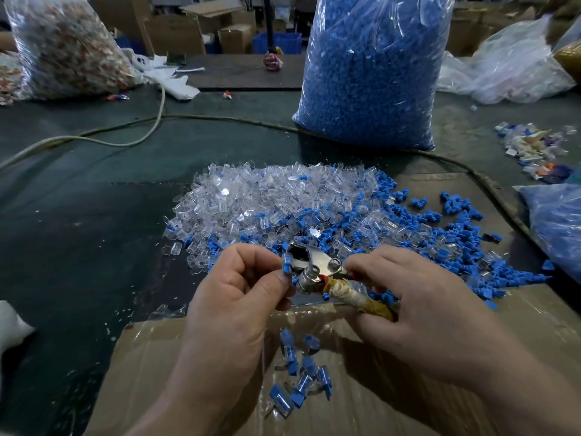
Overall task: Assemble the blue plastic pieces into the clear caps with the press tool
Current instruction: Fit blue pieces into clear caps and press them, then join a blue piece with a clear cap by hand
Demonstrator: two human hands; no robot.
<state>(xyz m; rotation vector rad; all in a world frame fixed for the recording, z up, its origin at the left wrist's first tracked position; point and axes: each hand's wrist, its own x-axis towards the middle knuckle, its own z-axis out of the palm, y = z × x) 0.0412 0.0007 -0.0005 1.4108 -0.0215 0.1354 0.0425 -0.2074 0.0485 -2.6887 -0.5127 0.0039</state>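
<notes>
I see a small blue piece (286, 266) pinched at the mouth of the shiny press tool (309, 267). It sits in a clear cap, I think, but it is too small for me to be sure. My left hand (242, 297) holds it with thumb and fingertips curled tight around it, right against the tool's metal head. My right hand (418, 306) is wrapped around the taped handle (355, 298), fingers folded over it, holding the tool tilted up toward the left.

I think this is the pressing step: the piece is being lined up in the tool. The next move calls for a firm squeeze on the handle while my left fingers keep the piece straight and stay out of the pinch.

Just below my hands, some finished blue-filled caps (301, 376) lie in a cardboard box (163, 357). Just past the tool is a big heap of clear caps (251, 196), with loose blue pieces (465, 215) spread along its right side. Farther back stands a tall bag of blue parts (374, 67) on the dark green table (78, 215).
</notes>
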